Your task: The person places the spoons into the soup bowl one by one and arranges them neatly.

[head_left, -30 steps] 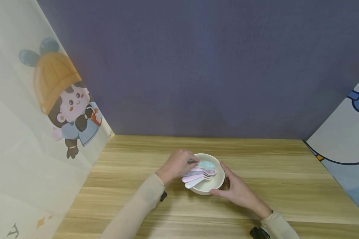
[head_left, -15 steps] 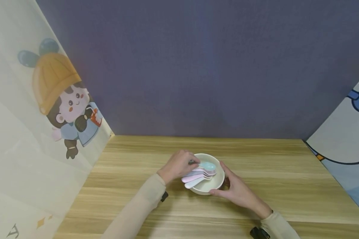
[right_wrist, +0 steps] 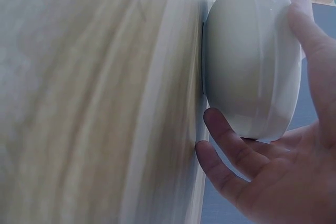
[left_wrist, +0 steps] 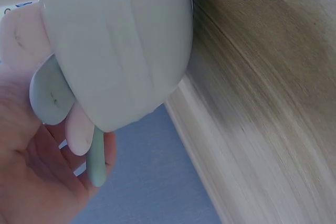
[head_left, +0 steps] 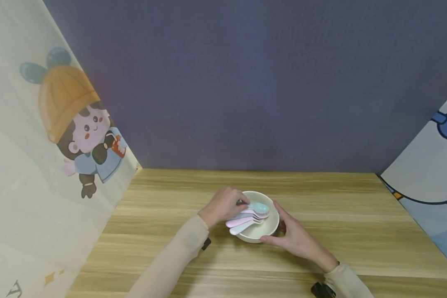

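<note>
A white bowl (head_left: pixel 258 234) stands on the wooden table, with several pastel spoons laid side by side across its left rim. My left hand (head_left: pixel 223 205) pinches the handle of the mint-green spoon (head_left: pixel 259 208), whose head lies inside the bowl. In the left wrist view the green handle (left_wrist: pixel 96 163) pokes past the rim in front of the fingers. Closest to me is a white spoon (head_left: pixel 242 227), beside a pink spoon (head_left: pixel 235 222). My right hand (head_left: pixel 298 239) holds the bowl's right side, thumb at the near rim and fingers round the far side.
The wood-grain table (head_left: pixel 164 231) runs back to a dark blue-grey panel (head_left: pixel 253 91). A printed cartoon panel (head_left: pixel 85 128) borders the left, and another printed panel (head_left: pixel 428 165) borders the right.
The mint-green spoon and my left fingers have shifted very slightly to the right and toward me. My right hand and the bowl have stayed in place.
</note>
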Demonstrator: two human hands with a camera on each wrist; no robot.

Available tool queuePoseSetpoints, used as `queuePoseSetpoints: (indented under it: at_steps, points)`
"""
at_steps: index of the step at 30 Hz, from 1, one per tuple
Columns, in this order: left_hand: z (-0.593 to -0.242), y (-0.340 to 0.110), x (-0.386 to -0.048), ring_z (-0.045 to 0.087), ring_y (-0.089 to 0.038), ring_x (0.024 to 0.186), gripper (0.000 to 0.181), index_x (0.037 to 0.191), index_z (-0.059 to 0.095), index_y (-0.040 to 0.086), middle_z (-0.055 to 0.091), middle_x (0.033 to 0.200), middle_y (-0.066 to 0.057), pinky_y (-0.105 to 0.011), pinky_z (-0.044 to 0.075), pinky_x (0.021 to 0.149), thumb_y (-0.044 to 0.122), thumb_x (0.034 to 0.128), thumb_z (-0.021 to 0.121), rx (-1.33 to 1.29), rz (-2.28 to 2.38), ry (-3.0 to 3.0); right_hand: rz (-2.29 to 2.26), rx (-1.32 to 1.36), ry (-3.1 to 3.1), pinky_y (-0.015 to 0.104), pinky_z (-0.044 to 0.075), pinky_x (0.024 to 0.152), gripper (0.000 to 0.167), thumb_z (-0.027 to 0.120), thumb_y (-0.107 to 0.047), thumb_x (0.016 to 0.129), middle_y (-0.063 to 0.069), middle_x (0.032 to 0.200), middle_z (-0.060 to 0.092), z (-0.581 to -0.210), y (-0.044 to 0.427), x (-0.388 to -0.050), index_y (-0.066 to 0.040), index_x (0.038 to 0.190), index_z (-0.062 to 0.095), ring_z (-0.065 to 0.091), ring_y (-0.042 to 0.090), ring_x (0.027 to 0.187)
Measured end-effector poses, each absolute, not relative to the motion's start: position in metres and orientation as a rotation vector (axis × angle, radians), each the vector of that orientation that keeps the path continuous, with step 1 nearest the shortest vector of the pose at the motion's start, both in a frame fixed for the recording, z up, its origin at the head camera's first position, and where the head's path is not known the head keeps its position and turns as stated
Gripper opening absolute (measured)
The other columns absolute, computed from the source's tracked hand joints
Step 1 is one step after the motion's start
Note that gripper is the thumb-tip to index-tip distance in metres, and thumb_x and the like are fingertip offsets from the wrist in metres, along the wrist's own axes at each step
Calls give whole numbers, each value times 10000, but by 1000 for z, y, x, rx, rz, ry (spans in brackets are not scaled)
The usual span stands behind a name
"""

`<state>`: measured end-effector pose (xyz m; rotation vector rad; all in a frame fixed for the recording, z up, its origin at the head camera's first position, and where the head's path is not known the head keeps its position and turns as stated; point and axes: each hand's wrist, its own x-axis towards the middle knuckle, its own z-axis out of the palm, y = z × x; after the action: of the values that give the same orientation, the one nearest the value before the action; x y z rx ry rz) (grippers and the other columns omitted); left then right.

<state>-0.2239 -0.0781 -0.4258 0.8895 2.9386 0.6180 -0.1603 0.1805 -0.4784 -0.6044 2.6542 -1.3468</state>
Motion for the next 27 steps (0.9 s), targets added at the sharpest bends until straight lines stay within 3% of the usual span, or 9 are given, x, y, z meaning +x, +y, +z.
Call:
queuePoseSetpoints:
  at_steps: [8,13,19,27]
  points:
    - [-427,-77,-225,726,-90,965,186,1156,835,220,816,1166,52,-257,546,818,266,985,776,881,620,2937,-1325,-603,2675,273,577,901,1246,906,-492,825,218,1531,572,-478,180,-160,-17,1696,152,721,127,1058]
    - [-427,-77,-225,708,-83,928,192,1161,836,218,816,1163,58,-250,529,783,266,987,773,882,637,2942,-1316,-585,2681,262,575,913,1256,901,-518,819,193,1499,604,-478,180,-160,-34,1700,148,720,124,1072]
    - [-426,-80,-223,740,-124,1025,199,1168,832,207,814,1172,50,-285,567,860,267,989,769,882,648,2946,-1286,-548,2697,246,556,881,1246,902,-516,820,155,1431,645,-476,180,-159,-59,1705,154,692,102,1014]
    - [-426,-85,-220,743,-142,1054,218,1188,822,198,809,1195,25,-315,583,919,272,992,761,858,694,2934,-1283,-564,2707,276,564,942,1244,897,-522,825,182,1471,625,-474,180,-158,-38,1700,157,703,126,1093]
